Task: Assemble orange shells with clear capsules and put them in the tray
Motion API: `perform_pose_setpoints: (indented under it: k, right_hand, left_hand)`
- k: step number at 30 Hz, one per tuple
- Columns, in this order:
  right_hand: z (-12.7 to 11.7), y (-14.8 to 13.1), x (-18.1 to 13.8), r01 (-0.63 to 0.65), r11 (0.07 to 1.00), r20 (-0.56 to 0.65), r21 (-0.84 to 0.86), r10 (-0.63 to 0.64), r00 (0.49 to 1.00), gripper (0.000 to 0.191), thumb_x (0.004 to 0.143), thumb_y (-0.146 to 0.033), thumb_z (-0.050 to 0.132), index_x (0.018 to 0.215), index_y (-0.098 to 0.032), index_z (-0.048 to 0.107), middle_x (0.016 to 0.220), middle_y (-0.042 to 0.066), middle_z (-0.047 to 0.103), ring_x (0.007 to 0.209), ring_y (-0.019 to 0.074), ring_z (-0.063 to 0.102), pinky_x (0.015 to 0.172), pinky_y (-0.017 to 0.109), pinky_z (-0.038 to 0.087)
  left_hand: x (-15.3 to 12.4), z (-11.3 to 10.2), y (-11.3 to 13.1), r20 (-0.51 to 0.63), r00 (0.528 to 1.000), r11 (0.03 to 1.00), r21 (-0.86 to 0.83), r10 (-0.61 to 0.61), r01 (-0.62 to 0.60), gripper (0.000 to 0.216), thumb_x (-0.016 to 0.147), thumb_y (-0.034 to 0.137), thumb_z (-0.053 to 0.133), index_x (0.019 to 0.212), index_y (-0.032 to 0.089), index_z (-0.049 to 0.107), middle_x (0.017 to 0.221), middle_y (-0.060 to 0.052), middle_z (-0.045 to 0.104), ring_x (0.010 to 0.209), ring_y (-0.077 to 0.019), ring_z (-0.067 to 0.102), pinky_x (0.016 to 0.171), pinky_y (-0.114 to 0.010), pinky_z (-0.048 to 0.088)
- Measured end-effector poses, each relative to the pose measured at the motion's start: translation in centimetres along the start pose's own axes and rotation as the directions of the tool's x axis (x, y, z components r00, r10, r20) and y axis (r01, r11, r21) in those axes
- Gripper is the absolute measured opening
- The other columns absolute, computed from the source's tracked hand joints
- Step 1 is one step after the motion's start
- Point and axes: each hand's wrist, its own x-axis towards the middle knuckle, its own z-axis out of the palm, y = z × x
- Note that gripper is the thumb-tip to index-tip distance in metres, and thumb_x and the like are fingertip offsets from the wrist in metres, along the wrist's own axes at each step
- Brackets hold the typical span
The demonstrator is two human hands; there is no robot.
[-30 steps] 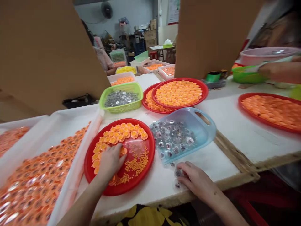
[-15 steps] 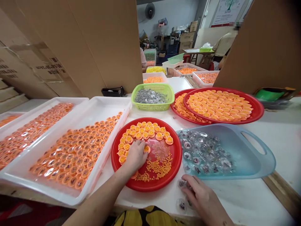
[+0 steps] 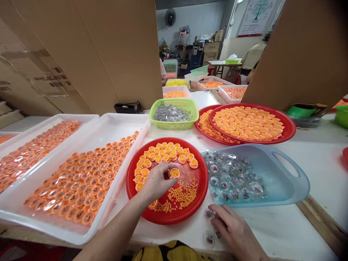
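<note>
My left hand (image 3: pixel 157 180) hovers over the near red tray (image 3: pixel 195 203) and pinches a small orange cup (image 3: pixel 174 172) between thumb and fingers. More orange cups (image 3: pixel 165 152) line the tray's far and left side, and tiny yellow beads (image 3: pixel 181 195) lie loose in its middle. My right hand (image 3: pixel 231 228) rests palm down on the white table, its fingers curled onto small clear domed caps (image 3: pixel 209 214) at the table's front edge. A pale blue scoop (image 3: pixel 293 181) beside the tray holds many such clear caps (image 3: pixel 231 177).
A white bin (image 3: pixel 114 127) of capped orange pieces sits at left, a second white bin (image 3: pixel 49 121) beyond it. Behind are a green basket (image 3: pixel 187 125) of clear caps, two stacked red trays (image 3: pixel 288 132) of orange cups, cardboard partitions (image 3: pixel 114 47) and a seated person (image 3: pixel 251 58).
The view swung left and steadied. My left hand lifted from flat on the cups to a pinch on one orange cup. My right hand stayed by the loose caps at the table edge.
</note>
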Motion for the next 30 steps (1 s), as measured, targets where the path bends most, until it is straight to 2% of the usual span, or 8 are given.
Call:
perform_pose_setpoints:
  k: [5, 9, 13, 16, 19, 22, 26, 30]
  right_hand:
    - [-0.6, -0.3, 0.1, 0.076, 0.997, -0.096, 0.015, -0.075, 0.993, 0.022, 0.094, -0.023, 0.039, 0.107, -0.027, 0.056, 0.086, 0.003, 0.059, 0.076, 0.0160, 0.063, 0.065, 0.026, 0.052]
    - [-1.8, -1.0, 0.4, 0.087, 0.993, -0.129, 0.074, -0.077, 0.989, 0.017, 0.094, -0.027, 0.040, 0.093, -0.025, 0.057, 0.078, 0.001, 0.059, 0.070, 0.0147, 0.062, 0.061, 0.023, 0.051]
    - [-3.4, -2.4, 1.5, -0.033, 0.985, -0.152, 0.172, 0.059, 0.987, 0.009, 0.093, -0.029, 0.044, 0.089, -0.024, 0.051, 0.066, -0.004, 0.058, 0.056, 0.0122, 0.060, 0.052, 0.020, 0.048]
    - [-4.1, -4.1, 4.0, 0.022, 0.981, -0.299, 0.192, 0.037, 0.954, 0.007, 0.092, -0.027, 0.046, 0.089, -0.022, 0.050, 0.065, -0.003, 0.059, 0.055, 0.0120, 0.060, 0.051, 0.020, 0.048]
    - [-3.6, -5.7, 7.1, 0.202, 0.979, -0.467, 0.028, -0.166, 0.869, 0.006, 0.091, -0.019, 0.048, 0.091, -0.019, 0.054, 0.075, 0.002, 0.062, 0.062, 0.0134, 0.061, 0.059, 0.024, 0.048]
    - [-2.4, -6.9, 9.2, 0.320, 0.944, -0.485, -0.074, -0.315, 0.816, 0.010, 0.090, -0.012, 0.047, 0.091, -0.017, 0.055, 0.078, 0.005, 0.063, 0.069, 0.0154, 0.061, 0.064, 0.026, 0.048]
    - [-1.9, -7.3, 9.6, 0.362, 0.930, -0.478, -0.060, -0.346, 0.807, 0.011, 0.089, -0.010, 0.048, 0.092, -0.017, 0.056, 0.080, 0.004, 0.064, 0.072, 0.0147, 0.061, 0.067, 0.025, 0.049]
    - [-2.9, -6.4, 8.7, 0.303, 0.953, -0.533, -0.014, -0.264, 0.804, 0.012, 0.086, -0.010, 0.054, 0.094, -0.018, 0.058, 0.083, 0.003, 0.065, 0.071, 0.0124, 0.061, 0.067, 0.023, 0.049]
  left_hand:
    - [0.2, 0.8, -2.2, 0.007, 0.997, 0.996, -0.036, -0.075, 0.076, 0.028, 0.070, 0.024, 0.061, 0.096, 0.017, 0.066, 0.086, -0.004, 0.062, 0.068, -0.0136, 0.054, 0.064, -0.027, 0.042]
    - [-0.2, 0.5, -2.4, 0.119, 0.990, 0.934, -0.337, -0.080, 0.116, 0.033, 0.073, 0.030, 0.065, 0.103, 0.017, 0.062, 0.087, -0.004, 0.062, 0.072, -0.0134, 0.054, 0.066, -0.026, 0.043]
    - [-0.7, 0.9, -1.4, 0.227, 0.973, 0.782, -0.597, -0.048, 0.178, 0.031, 0.071, 0.029, 0.069, 0.098, 0.015, 0.058, 0.092, -0.005, 0.061, 0.076, -0.0125, 0.055, 0.068, -0.025, 0.044]
    - [-1.0, 1.7, -0.6, 0.257, 0.966, 0.828, -0.539, -0.017, 0.158, 0.027, 0.070, 0.020, 0.066, 0.096, 0.015, 0.060, 0.082, -0.001, 0.059, 0.065, -0.0090, 0.049, 0.059, -0.022, 0.039]
    - [-1.0, 2.3, 0.0, 0.259, 0.966, 0.873, -0.469, -0.008, 0.133, 0.029, 0.070, 0.014, 0.061, 0.099, 0.015, 0.061, 0.076, 0.001, 0.056, 0.060, -0.0079, 0.044, 0.055, -0.021, 0.035]
    - [-1.0, 2.7, 0.1, 0.245, 0.970, 0.870, -0.480, 0.008, 0.114, 0.029, 0.072, 0.016, 0.059, 0.101, 0.015, 0.061, 0.082, 0.000, 0.059, 0.062, -0.0084, 0.046, 0.057, -0.022, 0.037]
    - [-1.2, 2.7, -0.1, 0.225, 0.974, 0.855, -0.509, 0.023, 0.098, 0.028, 0.074, 0.017, 0.058, 0.101, 0.017, 0.061, 0.087, -0.002, 0.061, 0.067, -0.0103, 0.051, 0.060, -0.023, 0.040]
    - [-0.8, 2.1, -0.6, 0.119, 0.993, 0.884, -0.463, -0.013, 0.066, 0.031, 0.075, 0.019, 0.059, 0.106, 0.019, 0.060, 0.085, -0.001, 0.062, 0.069, -0.0117, 0.055, 0.062, -0.023, 0.042]
